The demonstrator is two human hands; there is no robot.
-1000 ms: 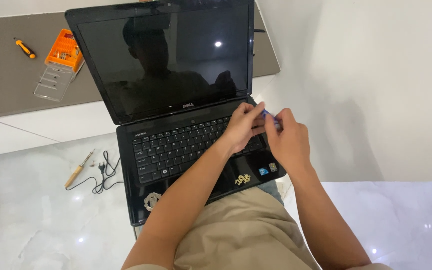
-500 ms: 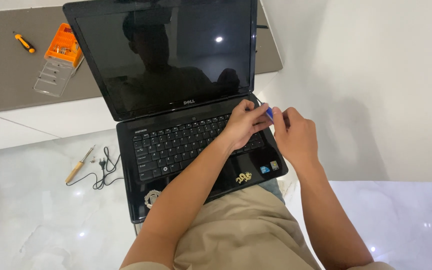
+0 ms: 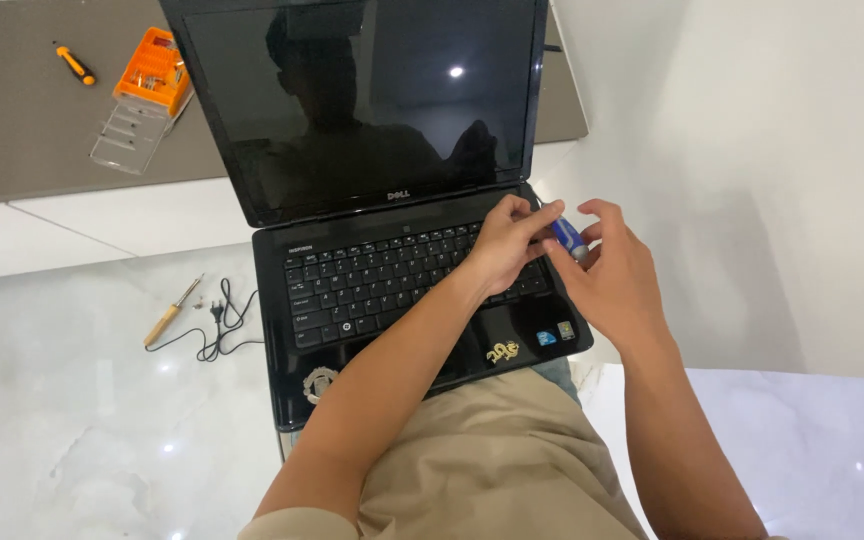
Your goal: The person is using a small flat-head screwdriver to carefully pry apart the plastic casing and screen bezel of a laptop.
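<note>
Hands are meeting over the laptop [image 3: 372,300] on my lap: I'm pinching a blue screwdriver [image 3: 566,238] in my right hand [image 3: 612,280], while my left hand [image 3: 502,245] is closing around its tip near the keyboard's right corner, steadying it.

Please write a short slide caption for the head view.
Both hands, left and right, hold a blue tool at the black laptop's right hinge.
</note>
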